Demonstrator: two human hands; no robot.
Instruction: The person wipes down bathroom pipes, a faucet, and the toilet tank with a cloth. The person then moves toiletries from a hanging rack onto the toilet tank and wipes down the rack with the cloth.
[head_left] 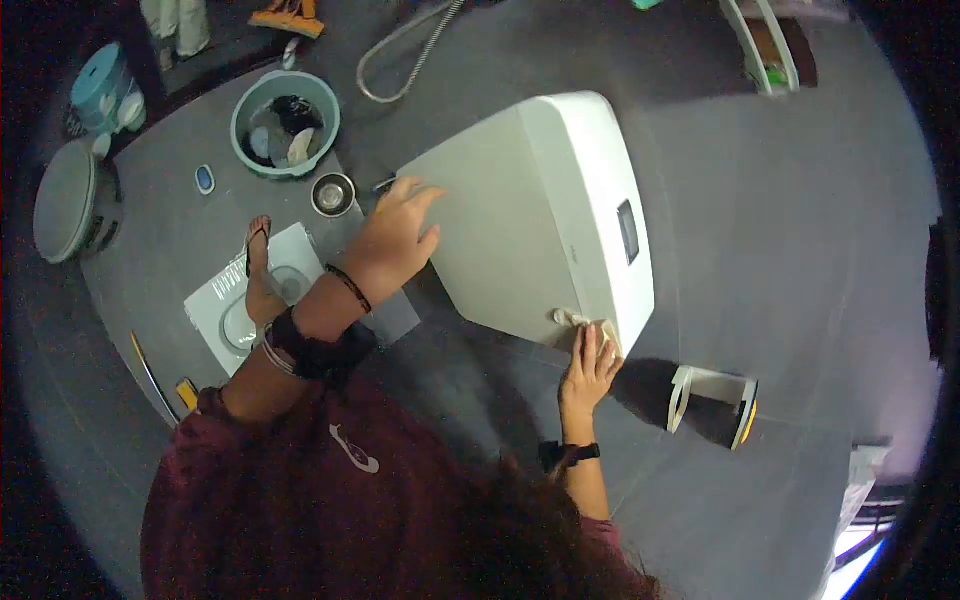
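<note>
Two arms out: left hand [403, 228] loosely open at boxy white appliance's [490, 210] left edge, contact unclear; right hand [590, 368], fingers extended, presses crumpled off-white cloth [571, 318] at its near-right corner. I see round teal plastic basin [241, 130] far left; left forearm [325, 312] partly blocks white squat toilet [212, 297].

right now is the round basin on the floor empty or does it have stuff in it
not empty: a dark item and a pale item show inside the basin

The shirt [290, 490] is maroon with a white print [354, 450], the appliance [500, 200] and cloth [568, 317] off-white, the basin [238, 128] pale teal, the floor [150, 210] grey.
</note>
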